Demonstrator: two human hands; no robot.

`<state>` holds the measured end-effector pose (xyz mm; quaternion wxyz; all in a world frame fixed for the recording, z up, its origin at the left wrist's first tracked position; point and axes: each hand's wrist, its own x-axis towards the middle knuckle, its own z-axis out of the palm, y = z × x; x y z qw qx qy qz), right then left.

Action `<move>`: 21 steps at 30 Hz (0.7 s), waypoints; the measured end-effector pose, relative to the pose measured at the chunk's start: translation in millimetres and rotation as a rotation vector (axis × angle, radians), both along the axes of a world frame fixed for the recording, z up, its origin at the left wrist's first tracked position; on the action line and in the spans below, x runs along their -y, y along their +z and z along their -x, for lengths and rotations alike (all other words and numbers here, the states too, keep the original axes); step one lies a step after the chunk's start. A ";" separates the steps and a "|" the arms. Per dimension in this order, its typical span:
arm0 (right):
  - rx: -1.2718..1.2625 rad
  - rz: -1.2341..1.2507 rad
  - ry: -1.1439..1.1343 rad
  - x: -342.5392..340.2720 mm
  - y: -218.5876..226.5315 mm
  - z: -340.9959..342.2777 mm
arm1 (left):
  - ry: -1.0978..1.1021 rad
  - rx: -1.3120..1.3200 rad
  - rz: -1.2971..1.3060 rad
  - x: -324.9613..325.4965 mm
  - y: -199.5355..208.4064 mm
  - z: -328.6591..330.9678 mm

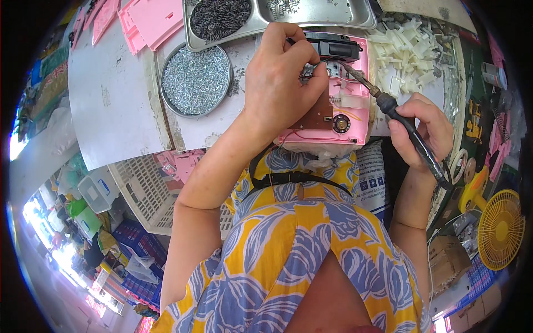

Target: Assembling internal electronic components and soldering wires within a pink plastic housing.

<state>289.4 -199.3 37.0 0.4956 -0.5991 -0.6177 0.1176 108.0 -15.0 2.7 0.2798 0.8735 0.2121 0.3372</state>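
My right hand (430, 127) grips the black handle of a soldering iron (408, 127), its metal tip pointing up and left. That tip reaches a small metal part inside an open pink plastic casing (358, 130). Close to the tip, my left hand (277, 77) is closed in a pinch; a thin dark strand shows at its fingertips, too fine to make out. Along the far side of the casing lies a black plastic unit (333, 49). A brown circuit board (313, 115), partly under my left hand, a round speaker (341, 124) and thin wires sit nearer me.
A round dish (195, 47) of small silvery screws stands left. Behind it, a metal tray (311, 16) holds dark springs (219, 19). White plastic pieces (408, 53) are heaped right of the casing. Pink panels (150, 22) lie far left; a yellow fan (501, 229) stands right.
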 end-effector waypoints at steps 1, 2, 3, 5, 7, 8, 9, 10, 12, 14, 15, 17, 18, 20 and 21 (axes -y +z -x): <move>-0.005 -0.003 -0.004 0.1 0.1 0.1 | -0.003 -0.001 0.001 -0.2 -0.2 0.2; -0.006 -0.003 -0.005 0.3 0.1 -0.1 | -0.002 -0.004 0.000 -0.1 0.0 0.1; -0.008 -0.003 -0.006 0.6 0.0 -0.4 | -0.002 -0.007 -0.001 0.1 0.4 0.0; -0.006 0.000 -0.006 0.9 0.3 -0.5 | -0.004 -0.005 -0.002 0.3 0.7 -0.1; 0.000 0.008 -0.003 0.9 0.4 -0.6 | -0.011 0.005 0.001 0.2 0.3 -0.5; 0.005 0.013 -0.001 0.5 0.5 -0.6 | -0.011 0.008 0.002 0.3 0.3 -0.6; 0.010 0.018 0.001 -0.4 0.5 -0.6 | -0.012 0.010 0.003 0.3 0.4 -0.5; 0.014 0.022 0.004 -1.5 0.0 -0.3 | -0.011 0.013 0.004 0.5 0.3 -0.4; 0.015 0.035 -0.002 -4.0 -1.3 1.1 | -0.005 0.002 0.004 1.0 0.0 -0.4; 0.022 0.046 -0.005 -6.4 -2.2 1.2 | -0.005 -0.006 0.011 1.2 0.3 -0.4; 0.028 0.051 -0.005 -7.6 -2.7 0.8 | -0.007 -0.009 0.017 1.3 0.9 -0.1; 0.037 0.056 -0.005 -10.0 -1.6 0.7 | -0.010 -0.006 0.021 1.0 1.7 0.3; 0.040 0.056 -0.006 -11.2 -1.0 0.9 | -0.011 0.000 0.019 0.8 1.7 0.1; 0.044 0.053 -0.009 -11.8 -0.6 0.8 | -0.014 0.009 0.015 0.7 0.5 -0.5; 0.044 0.050 -0.010 -11.9 -0.2 0.8 | -0.016 0.012 0.014 0.6 0.0 -0.7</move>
